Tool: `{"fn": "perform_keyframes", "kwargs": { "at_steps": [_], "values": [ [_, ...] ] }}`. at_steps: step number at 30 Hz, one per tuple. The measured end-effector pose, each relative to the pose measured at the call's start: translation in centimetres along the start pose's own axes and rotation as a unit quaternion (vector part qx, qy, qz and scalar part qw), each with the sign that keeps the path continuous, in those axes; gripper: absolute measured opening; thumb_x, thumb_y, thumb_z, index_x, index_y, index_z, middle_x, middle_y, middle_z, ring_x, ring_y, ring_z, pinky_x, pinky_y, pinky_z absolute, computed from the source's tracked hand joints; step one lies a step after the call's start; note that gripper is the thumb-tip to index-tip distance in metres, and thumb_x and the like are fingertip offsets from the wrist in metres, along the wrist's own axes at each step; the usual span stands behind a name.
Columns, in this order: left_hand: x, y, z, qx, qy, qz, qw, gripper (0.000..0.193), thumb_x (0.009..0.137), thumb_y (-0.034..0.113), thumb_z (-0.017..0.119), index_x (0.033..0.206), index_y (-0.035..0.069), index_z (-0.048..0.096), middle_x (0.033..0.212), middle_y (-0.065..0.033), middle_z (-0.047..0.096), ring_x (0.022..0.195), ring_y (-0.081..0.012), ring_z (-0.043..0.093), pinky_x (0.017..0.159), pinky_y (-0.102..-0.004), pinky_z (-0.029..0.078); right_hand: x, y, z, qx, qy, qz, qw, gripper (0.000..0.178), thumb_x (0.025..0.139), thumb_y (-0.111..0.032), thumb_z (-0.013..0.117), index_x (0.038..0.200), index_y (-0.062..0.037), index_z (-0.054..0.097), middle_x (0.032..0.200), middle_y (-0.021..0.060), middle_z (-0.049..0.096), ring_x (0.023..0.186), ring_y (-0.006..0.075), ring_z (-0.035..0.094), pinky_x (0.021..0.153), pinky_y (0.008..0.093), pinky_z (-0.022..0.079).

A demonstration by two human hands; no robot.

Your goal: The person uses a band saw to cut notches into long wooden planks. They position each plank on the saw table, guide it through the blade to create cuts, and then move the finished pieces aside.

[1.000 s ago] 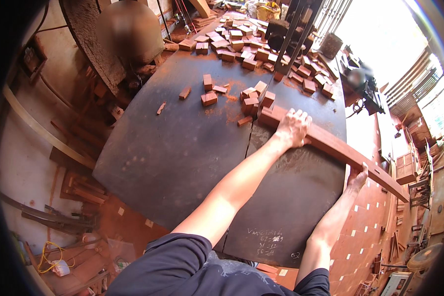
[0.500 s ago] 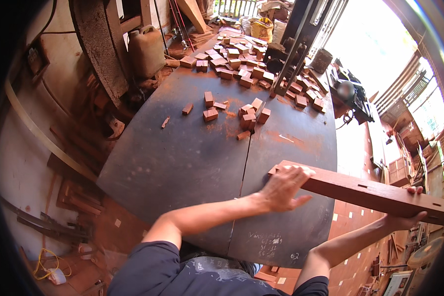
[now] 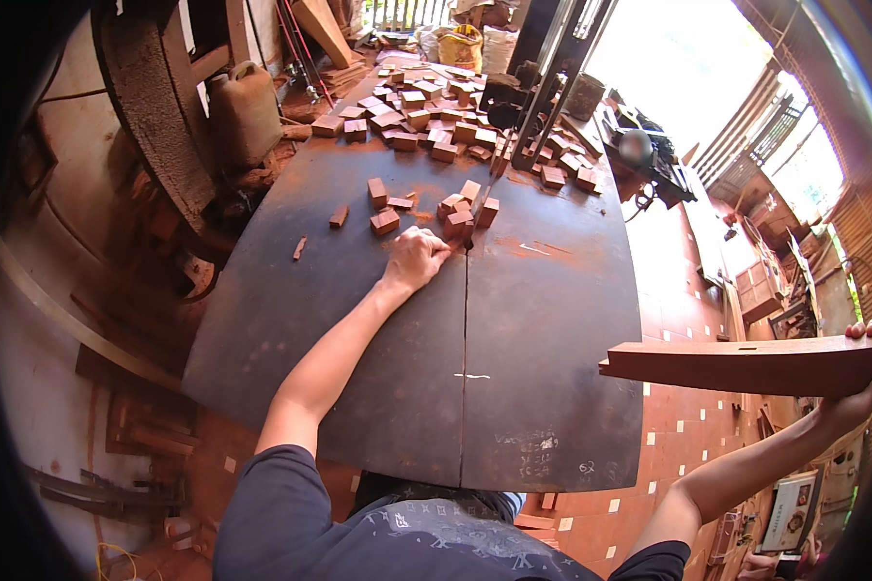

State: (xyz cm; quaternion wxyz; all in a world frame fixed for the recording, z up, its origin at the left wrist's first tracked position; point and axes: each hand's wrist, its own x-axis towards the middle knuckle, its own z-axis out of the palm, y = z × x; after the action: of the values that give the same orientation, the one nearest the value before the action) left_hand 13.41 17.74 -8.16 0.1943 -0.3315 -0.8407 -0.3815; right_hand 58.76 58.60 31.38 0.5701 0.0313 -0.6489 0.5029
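My left hand (image 3: 415, 259) reaches across the dark metal saw table (image 3: 378, 387) and rests, fingers curled, against a small cluster of reddish wood blocks (image 3: 460, 208) near the middle slot. Whether it grips a block cannot be told. My right hand (image 3: 857, 387) is far out to the right, off the table, wrapped around the end of a long reddish wooden beam (image 3: 746, 363) held level in the air. The beam's free end points back toward the table's right edge.
Several more cut blocks (image 3: 426, 121) lie heaped at the table's far end beside the upright band-saw column (image 3: 543, 87). A big rusty wheel (image 3: 150, 107) and a plastic jug (image 3: 244, 111) stand at left. Tiled red floor (image 3: 688, 290) lies to the right.
My left hand let go of the beam and moved forward to the blocks. My right hand swung the beam away to the right, off the table.
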Motion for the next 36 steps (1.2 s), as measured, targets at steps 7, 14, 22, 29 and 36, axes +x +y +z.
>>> {"fn": "perform_keyframes", "kwargs": {
  "at_steps": [7,14,22,29,36],
  "values": [
    [5.6,-5.5,3.9,0.015,0.028,0.009,0.999,0.01,0.086,0.016,0.08,0.086,0.006,0.082,0.092,-0.0165,0.077,0.088,-0.0342,0.075,0.084,-0.0452,0.061,0.6,-2.1,2.8,-0.099,0.009,-0.015,0.995,0.048,0.11,-0.036,0.058,0.135,0.0046,0.051,0.118,0.0143,0.06,0.106,0.0237,0.063,0.104,0.0382,0.048],
    [7.6,-2.5,-0.9,0.103,0.075,-0.033,0.991,0.017,0.091,0.021,0.079,0.103,0.009,0.08,0.097,-0.0159,0.077,0.092,-0.033,0.077,0.083,-0.0436,0.064,-0.6,-0.4,6.3,-0.297,0.01,-0.168,0.94,0.045,0.105,-0.027,0.071,0.133,0.0074,0.06,0.112,0.015,0.072,0.092,0.0217,0.07,0.087,0.0352,0.057],
    [5.6,2.7,-29.4,-0.24,0.22,-0.113,0.939,0.04,0.104,0.034,0.073,0.124,0.0,0.076,0.104,-0.0055,0.08,0.088,-0.0103,0.073,0.074,-0.0251,0.055,-9.6,11.1,10.4,-0.493,0.038,-0.219,0.841,0.075,0.083,-0.036,0.095,0.136,0.0047,0.062,0.116,0.018,0.075,0.103,0.0214,0.073,0.086,0.0331,0.058],
    [-1.6,5.2,-43.2,-0.591,0.293,-0.095,0.746,0.103,0.102,0.081,0.033,0.159,-0.004,0.04,0.16,-0.0226,0.05,0.141,-0.0363,0.056,0.12,-0.0501,0.044,-21.9,14.8,22.0,-0.356,-0.21,-0.254,0.875,0.052,0.074,-0.003,0.077,0.125,-0.0047,0.066,0.105,0.0197,0.071,0.096,0.0409,0.072,0.085,0.0485,0.06],
    [-10.1,-4.0,-37.2,-0.593,0.332,-0.336,0.653,0.092,0.098,0.078,0.054,0.149,0.002,0.046,0.143,-0.0196,0.06,0.127,-0.0346,0.064,0.107,-0.0522,0.053,-31.0,20.0,19.5,-0.416,-0.298,-0.233,0.827,0.05,0.083,-0.015,0.08,0.127,-0.0024,0.061,0.112,0.0206,0.069,0.101,0.0428,0.069,0.088,0.0521,0.058]
  ]
}}
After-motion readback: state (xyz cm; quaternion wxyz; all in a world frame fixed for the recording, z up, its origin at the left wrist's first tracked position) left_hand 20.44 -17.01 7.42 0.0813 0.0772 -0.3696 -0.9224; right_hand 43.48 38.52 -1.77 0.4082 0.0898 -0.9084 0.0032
